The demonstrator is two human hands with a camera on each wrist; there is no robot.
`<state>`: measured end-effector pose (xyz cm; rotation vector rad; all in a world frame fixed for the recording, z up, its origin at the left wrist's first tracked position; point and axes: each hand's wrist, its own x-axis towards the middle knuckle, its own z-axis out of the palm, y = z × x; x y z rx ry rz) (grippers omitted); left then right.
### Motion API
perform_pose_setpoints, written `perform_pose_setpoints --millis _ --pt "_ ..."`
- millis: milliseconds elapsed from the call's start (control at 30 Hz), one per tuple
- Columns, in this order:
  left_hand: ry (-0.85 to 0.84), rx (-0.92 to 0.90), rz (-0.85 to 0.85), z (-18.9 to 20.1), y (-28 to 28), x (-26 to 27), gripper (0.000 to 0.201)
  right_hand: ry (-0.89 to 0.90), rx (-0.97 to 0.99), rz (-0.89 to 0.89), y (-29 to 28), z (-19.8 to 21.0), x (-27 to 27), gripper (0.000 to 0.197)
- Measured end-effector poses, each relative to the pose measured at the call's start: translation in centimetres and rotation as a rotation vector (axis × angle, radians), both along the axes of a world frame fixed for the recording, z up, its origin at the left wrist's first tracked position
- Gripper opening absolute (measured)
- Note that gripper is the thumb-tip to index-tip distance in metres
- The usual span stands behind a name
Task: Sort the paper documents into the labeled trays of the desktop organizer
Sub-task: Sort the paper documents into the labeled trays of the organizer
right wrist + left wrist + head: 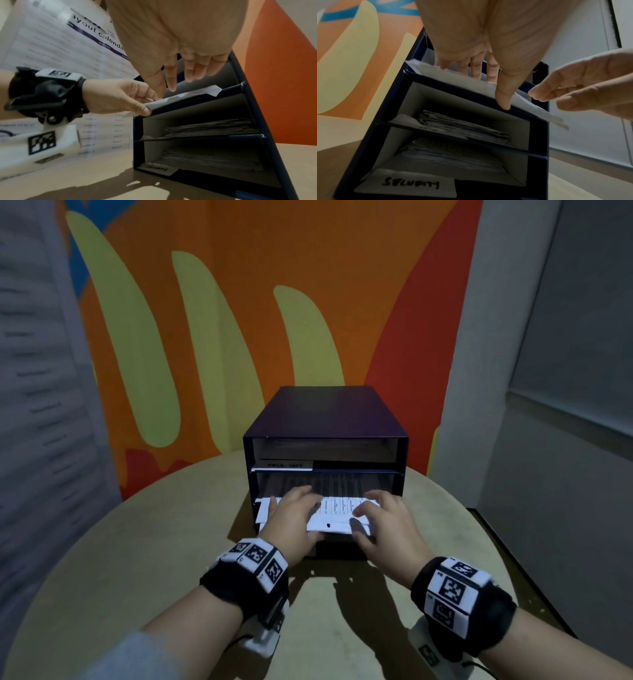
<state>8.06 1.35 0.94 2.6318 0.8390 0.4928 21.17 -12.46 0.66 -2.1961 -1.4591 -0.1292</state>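
Note:
A dark blue desktop organizer (325,412) stands on the round table. White printed paper (339,506) sticks out of its second tray from the top. My left hand (301,508) pinches the paper's front left part, fingers on top (488,73) and thumb (503,102) under it at the tray's front lip. My right hand (370,508) rests its nearly straight fingers (171,83) on the paper's right part without curling round it. The two lower trays hold stacks of paper (462,125). The bottom tray carries a label reading SECURITY (409,184).
The top slot (325,448) looks empty, with a white label (284,465) below it. The beige table (137,542) reaches to a painted orange wall behind. A printed sheet headed "payout calendar" (82,44) fills the left of the right wrist view; where it lies I cannot tell.

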Motion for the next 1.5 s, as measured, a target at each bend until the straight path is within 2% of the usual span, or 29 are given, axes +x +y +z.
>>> perform_pose_setpoints --millis 67,200,333,500,633,733,833,900,967,1067,1233,1300,1500 --pt "-0.116 -0.014 0.003 0.4 0.6 0.5 0.028 -0.053 0.011 0.064 0.5 -0.1 -0.1 0.022" --pt "-0.222 0.030 0.039 0.8 1.2 1.6 0.021 -0.135 0.071 0.129 1.9 -0.2 0.1 0.013" --pt "-0.153 0.137 0.043 0.9 1.7 3.0 0.003 -0.163 -0.022 0.094 3.5 -0.1 0.7 0.039" --pt "0.080 0.254 0.111 0.9 2.1 4.4 0.028 -0.153 -0.225 -0.032 5.6 0.4 1.4 0.035" --pt "0.188 0.120 0.174 1.2 2.9 5.3 0.023 -0.038 -0.288 -0.020 7.4 1.0 2.6 0.036" --pt "0.326 -0.005 0.233 1.6 3.9 6.1 0.027 0.033 -0.315 0.000 8.8 1.3 3.4 0.038" --pt "0.431 -0.010 0.221 2.2 4.6 6.5 0.036 0.039 -0.349 -0.005 9.4 1.7 3.3 0.034" --pt "0.482 -0.021 0.188 2.4 5.1 6.6 0.037 0.031 -0.288 0.024 9.5 1.8 3.1 0.026" --pt "0.472 -0.031 0.179 2.2 5.3 6.5 0.035 0.013 -0.188 0.090 9.1 1.6 2.7 0.021" --pt "0.325 -0.034 0.172 1.4 5.7 6.1 0.027 0.013 -0.152 0.105 8.7 1.2 2.6 0.020" --pt "0.096 -0.025 0.079 0.7 5.9 4.8 0.038 0.077 -0.361 -0.054 10.1 1.7 3.2 0.024" --pt "0.097 -0.038 0.071 0.7 6.0 4.7 0.037 0.064 -0.417 -0.059 10.7 1.7 3.5 0.027" --pt "0.283 0.032 0.128 0.4 6.3 6.1 0.031 0.063 -0.428 -0.081 11.6 1.4 3.3 0.026"
